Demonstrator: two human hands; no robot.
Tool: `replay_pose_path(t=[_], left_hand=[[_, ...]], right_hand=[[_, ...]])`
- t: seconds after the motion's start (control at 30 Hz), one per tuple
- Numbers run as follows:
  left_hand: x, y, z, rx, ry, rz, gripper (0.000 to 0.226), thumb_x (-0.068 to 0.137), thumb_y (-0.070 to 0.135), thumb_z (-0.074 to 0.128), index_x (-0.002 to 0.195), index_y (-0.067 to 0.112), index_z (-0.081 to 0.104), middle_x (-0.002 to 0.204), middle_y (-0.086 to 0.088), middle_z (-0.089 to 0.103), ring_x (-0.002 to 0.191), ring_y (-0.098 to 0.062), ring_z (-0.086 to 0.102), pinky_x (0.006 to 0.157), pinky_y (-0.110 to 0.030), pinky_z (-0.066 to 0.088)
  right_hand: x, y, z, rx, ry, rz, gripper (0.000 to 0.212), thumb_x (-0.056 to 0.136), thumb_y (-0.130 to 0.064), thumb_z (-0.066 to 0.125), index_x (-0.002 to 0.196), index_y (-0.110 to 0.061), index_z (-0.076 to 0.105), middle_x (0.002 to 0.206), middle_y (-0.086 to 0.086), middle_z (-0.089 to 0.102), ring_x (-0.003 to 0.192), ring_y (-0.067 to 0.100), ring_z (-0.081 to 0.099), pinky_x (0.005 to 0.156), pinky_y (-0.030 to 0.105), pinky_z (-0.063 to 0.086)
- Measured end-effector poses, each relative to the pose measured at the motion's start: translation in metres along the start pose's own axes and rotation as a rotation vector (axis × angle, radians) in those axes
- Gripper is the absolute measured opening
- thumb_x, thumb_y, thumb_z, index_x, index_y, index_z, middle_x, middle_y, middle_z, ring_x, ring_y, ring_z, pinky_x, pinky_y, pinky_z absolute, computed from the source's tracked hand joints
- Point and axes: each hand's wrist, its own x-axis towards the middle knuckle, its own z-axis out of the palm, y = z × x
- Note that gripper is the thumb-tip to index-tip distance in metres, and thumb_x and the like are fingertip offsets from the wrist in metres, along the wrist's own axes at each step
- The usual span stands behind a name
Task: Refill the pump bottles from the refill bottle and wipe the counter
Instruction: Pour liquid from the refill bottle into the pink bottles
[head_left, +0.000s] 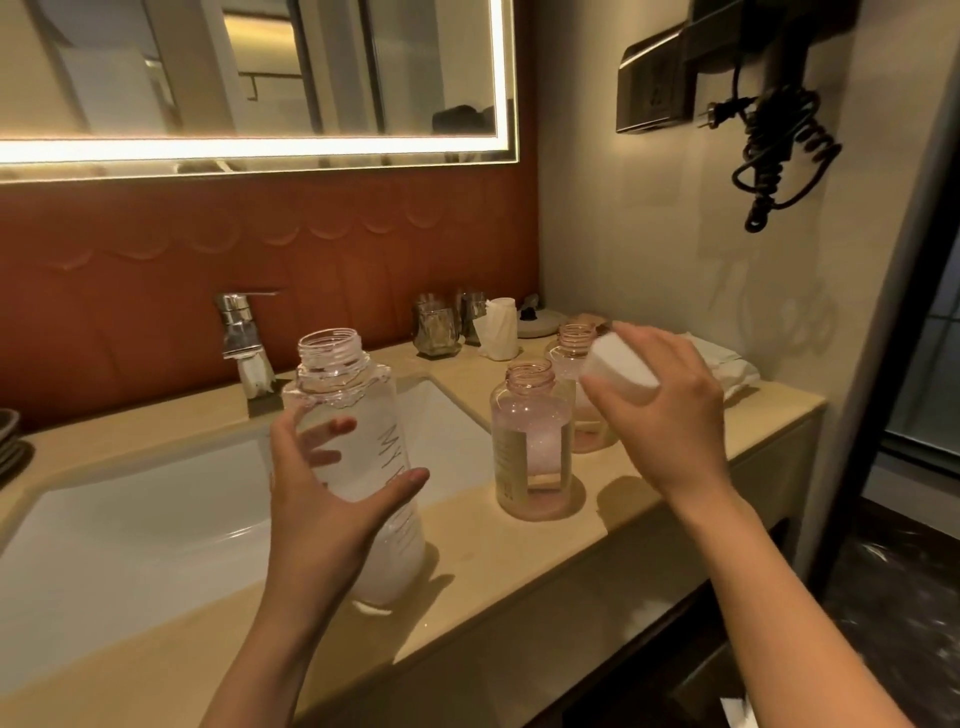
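While your left hand (332, 499) wraps its thumb and fingers around the clear refill bottle (358, 410), the bottle stands uncapped on the beige counter (467, 597), just beside the white sink (130, 530). Pale liquid fills its lower part. Your right hand (670, 415) curls around a white cap (618, 369), held in the air above two pink pump bottles. Both stand on the counter to the right of the sink with bare, open necks: the nearer pump bottle (532, 447) in front, the farther pump bottle (574, 343) just behind it. A white folded cloth (727, 364) lies near the wall.
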Motion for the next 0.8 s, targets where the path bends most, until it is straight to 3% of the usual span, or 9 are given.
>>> replay_pose_path(t=[0.13,0.23,0.43,0.53,0.6,0.63,0.7,0.8], left_hand=[[-0.002,-0.001,0.002,0.039,0.007,-0.037,0.108,0.047,0.050,0.077,0.137,0.039,0.018,0.134,0.005,0.044,0.121,-0.020,0.040,0.097,-0.043,0.037],[-0.004,0.000,0.002,0.049,0.007,-0.045,0.109,0.049,0.059,0.081,0.135,0.044,0.017,0.126,0.013,0.043,0.120,-0.014,0.039,0.100,-0.050,0.037],[-0.008,0.004,0.000,0.016,-0.048,-0.109,0.105,0.044,0.054,0.074,0.129,0.052,0.013,0.134,0.007,0.039,0.119,-0.014,0.038,0.084,-0.024,0.038],[-0.012,0.006,-0.008,0.055,-0.083,-0.151,0.113,0.044,0.073,0.067,0.131,0.059,-0.003,0.147,0.012,0.030,0.132,-0.019,0.031,0.103,-0.045,0.034],[-0.013,0.006,-0.016,0.053,-0.061,-0.174,0.100,0.046,0.094,0.041,0.127,0.066,-0.011,0.152,0.019,0.020,0.140,-0.020,0.024,0.110,-0.056,0.021],[-0.013,0.007,-0.020,0.017,-0.028,-0.190,0.087,0.054,0.095,0.025,0.129,0.066,-0.007,0.153,0.020,0.020,0.141,-0.021,0.023,0.110,-0.056,0.017],[-0.012,0.003,-0.030,-0.106,0.098,-0.221,0.068,0.077,0.079,0.009,0.139,0.053,0.014,0.147,0.016,0.036,0.136,-0.021,0.033,0.109,-0.047,0.021],[-0.010,-0.001,-0.044,-0.162,0.290,-0.188,0.048,0.097,0.050,0.015,0.125,0.035,0.050,0.117,0.015,0.063,0.120,-0.011,0.051,0.108,-0.039,0.033]], right_hand=[[0.009,-0.071,0.009,0.330,-0.213,-0.144,0.052,0.078,-0.042,0.069,0.127,-0.030,0.053,0.122,-0.014,0.051,0.110,0.001,0.048,0.084,0.018,0.047],[0.017,-0.114,0.021,0.449,-0.347,-0.225,0.054,0.079,-0.041,0.068,0.129,-0.027,0.052,0.120,-0.015,0.049,0.107,0.004,0.051,0.078,0.018,0.052],[0.028,-0.151,0.058,0.391,-0.653,-0.362,0.049,0.083,-0.038,0.066,0.128,-0.024,0.052,0.126,-0.005,0.052,0.101,0.003,0.049,0.075,0.011,0.050],[0.031,-0.151,0.065,0.392,-0.712,-0.365,0.044,0.083,-0.037,0.066,0.124,-0.025,0.057,0.121,-0.006,0.055,0.100,0.005,0.053,0.074,0.014,0.052],[0.033,-0.150,0.066,0.429,-0.751,-0.338,0.042,0.082,-0.038,0.067,0.121,-0.026,0.059,0.113,-0.011,0.056,0.095,0.005,0.056,0.071,0.014,0.053],[0.033,-0.149,0.065,0.444,-0.770,-0.324,0.042,0.082,-0.038,0.067,0.121,-0.027,0.059,0.112,-0.012,0.056,0.094,0.004,0.057,0.071,0.013,0.053],[0.032,-0.148,0.065,0.460,-0.785,-0.322,0.045,0.081,-0.039,0.067,0.123,-0.027,0.058,0.112,-0.014,0.055,0.095,0.002,0.056,0.072,0.012,0.053],[0.029,-0.146,0.066,0.456,-0.768,-0.347,0.047,0.080,-0.042,0.066,0.125,-0.029,0.056,0.113,-0.018,0.053,0.098,0.000,0.054,0.076,0.012,0.052]])
